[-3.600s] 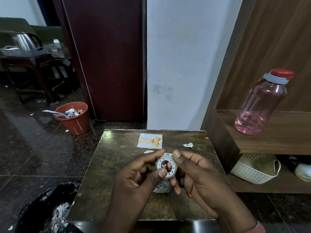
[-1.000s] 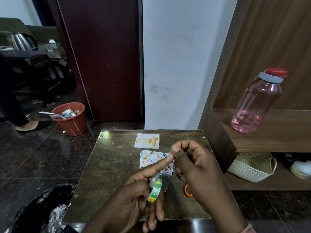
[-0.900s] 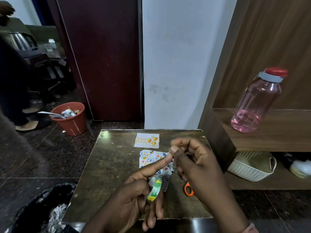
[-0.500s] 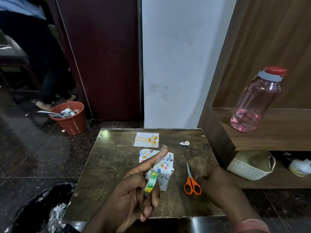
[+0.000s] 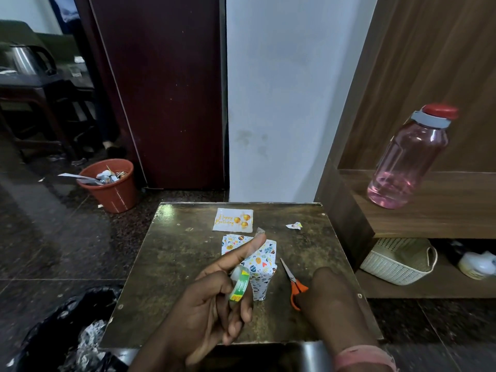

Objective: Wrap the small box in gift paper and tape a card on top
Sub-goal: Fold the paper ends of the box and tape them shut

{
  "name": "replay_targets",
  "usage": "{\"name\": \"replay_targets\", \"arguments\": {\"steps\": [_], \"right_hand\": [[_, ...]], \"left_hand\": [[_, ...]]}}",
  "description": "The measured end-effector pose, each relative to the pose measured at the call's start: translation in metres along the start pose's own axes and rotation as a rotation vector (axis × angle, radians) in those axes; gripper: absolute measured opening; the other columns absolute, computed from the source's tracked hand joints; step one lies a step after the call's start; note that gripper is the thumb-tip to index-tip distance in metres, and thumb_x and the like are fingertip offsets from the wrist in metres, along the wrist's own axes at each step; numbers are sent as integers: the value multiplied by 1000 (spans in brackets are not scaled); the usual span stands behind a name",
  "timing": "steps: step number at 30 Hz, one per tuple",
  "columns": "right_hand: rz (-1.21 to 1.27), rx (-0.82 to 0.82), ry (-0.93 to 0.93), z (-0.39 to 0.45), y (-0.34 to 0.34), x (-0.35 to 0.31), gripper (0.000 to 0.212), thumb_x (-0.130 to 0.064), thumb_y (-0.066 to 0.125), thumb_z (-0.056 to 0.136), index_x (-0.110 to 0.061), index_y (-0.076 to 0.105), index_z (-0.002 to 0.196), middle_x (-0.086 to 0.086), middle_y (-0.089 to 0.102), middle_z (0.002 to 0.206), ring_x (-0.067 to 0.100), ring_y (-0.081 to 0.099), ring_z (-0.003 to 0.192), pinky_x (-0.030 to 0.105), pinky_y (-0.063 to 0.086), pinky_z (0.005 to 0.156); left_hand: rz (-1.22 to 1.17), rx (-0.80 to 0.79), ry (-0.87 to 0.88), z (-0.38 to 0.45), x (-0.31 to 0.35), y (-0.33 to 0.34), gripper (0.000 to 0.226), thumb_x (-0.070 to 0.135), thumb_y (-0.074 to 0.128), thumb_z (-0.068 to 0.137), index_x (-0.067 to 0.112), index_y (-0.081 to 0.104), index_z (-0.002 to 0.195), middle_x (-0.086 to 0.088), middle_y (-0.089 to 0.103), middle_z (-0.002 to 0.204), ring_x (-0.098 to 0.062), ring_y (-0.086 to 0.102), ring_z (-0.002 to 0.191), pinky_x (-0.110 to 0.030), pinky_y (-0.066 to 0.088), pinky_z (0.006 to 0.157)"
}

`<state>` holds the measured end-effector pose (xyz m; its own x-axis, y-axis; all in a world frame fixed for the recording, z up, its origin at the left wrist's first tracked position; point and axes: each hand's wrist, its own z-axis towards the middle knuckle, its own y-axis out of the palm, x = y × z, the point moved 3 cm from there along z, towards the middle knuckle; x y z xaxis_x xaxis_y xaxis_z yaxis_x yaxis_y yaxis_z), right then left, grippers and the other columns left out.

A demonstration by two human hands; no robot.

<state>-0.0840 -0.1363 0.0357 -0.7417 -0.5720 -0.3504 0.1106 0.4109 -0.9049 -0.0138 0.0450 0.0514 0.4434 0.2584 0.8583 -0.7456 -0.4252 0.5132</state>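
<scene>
left grip (image 5: 214, 304) holds the tape roll (image 5: 239, 284) between curled fingers and thumb, above the near half of the bench (image 5: 174, 264), with the index finger straight out and a pulled strip of clear tape (image 5: 256, 237) stuck along it, its loose end standing up past the fingertip. right grip (image 5: 322, 294) lies low on the bench at the orange handles of the scissors (image 5: 292, 280); its fingers are hidden behind the back of the hand, so whether they have closed round the handles cannot be told. the small box (image 5: 259, 267), already covered in patterned gift paper, stands on the bench between the two hands, just behind the roll, and the birthday card (image 5: 233, 220) lies flat beyond it, near the far edge. the likely trouble is the tape: the free end could curl back and stick to itself or to the finger, spoiling the piece. if the scissors come up one-handed, the cut may go crooked or nick the fingertip under the strip. the upright box looks light and narrow, so a brush from either wrist could tip it. a paper scrap (image 5: 294, 225) on the far right could catch on the sticky side if the strip passes low over it.
</scene>
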Motion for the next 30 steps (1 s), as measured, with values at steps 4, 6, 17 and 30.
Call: {"name": "replay_targets", "arguments": {"steps": [4, 6, 17, 30], "right_hand": [[257, -46, 27, 12, -8, 14, 28, -34, 72, 85, -9, 65, 74, 15, 69, 78, 28, 70, 81, 26, 42, 61], [631, -110, -27, 18, -23, 18, 27, -20, 73, 87, -6, 68, 65, 14, 63, 62, 21, 60, 56, 24, 42, 52], [1164, -844, -360, -16, -31, -18, 20, -15, 77, 78, 4, 76, 84, 26, 65, 89, 21, 65, 66, 25, 56, 58], [922, -1220, -424, -32, -39, -15, 24, -14, 64, 97, 4, 58, 112, 0, 69, 73, 12, 68, 64, 22, 57, 57]], "left_hand": [[-26, 0, 8, -1, 1, -1, 76, 17, 59, 66, 28, 62, 142, -17, 57, 60, -14, 49, 36, -18, 39, 35], [-50, 8, 18, -1, 1, -3, 76, 16, 58, 68, 27, 61, 143, -16, 57, 60, -14, 50, 36, -19, 39, 35], [-241, -43, 42, 0, -2, -8, 73, 9, 55, 74, 13, 56, 147, -16, 59, 58, -13, 53, 34, -20, 46, 35], [-348, -78, 34, 2, -7, -16, 71, 9, 52, 86, 8, 40, 156, -15, 62, 67, -13, 60, 44, -21, 47, 38]]}}
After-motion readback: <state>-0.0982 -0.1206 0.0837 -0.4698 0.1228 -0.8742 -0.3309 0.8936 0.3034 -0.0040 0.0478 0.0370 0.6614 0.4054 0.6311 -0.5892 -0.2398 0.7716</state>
